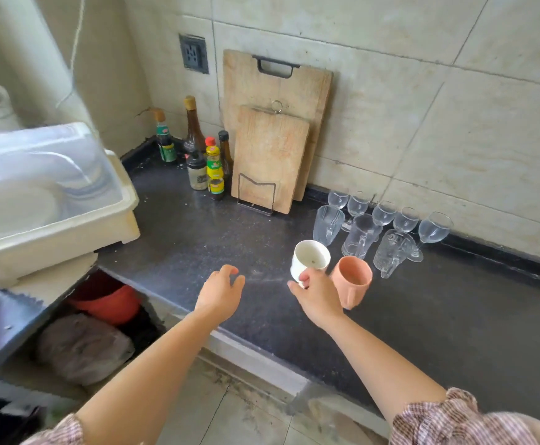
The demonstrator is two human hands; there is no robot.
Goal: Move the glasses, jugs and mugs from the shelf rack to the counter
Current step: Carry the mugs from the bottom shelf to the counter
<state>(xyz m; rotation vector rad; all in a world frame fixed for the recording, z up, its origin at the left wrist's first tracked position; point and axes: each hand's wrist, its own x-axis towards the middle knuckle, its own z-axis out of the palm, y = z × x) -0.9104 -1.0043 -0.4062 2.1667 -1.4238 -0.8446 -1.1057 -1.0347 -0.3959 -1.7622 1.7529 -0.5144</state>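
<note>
My right hand (318,292) holds two mugs at once above the dark counter (198,239): a white mug (308,256) on the left and a pink mug (353,279) on the right, both tilted with their mouths toward me. My left hand (220,292) hovers over the counter's front edge with relaxed fingers and nothing in it. Behind the mugs, several clear wine glasses (406,220) and glass mugs (360,236) stand on the counter by the wall. The shelf rack is out of view.
A white plastic dish bin (53,220) with a clear lid sits on the left. Sauce bottles (212,165) and two wooden cutting boards (272,155) lean at the back wall. Below the counter edge are a red bowl (108,303) and a grey bag.
</note>
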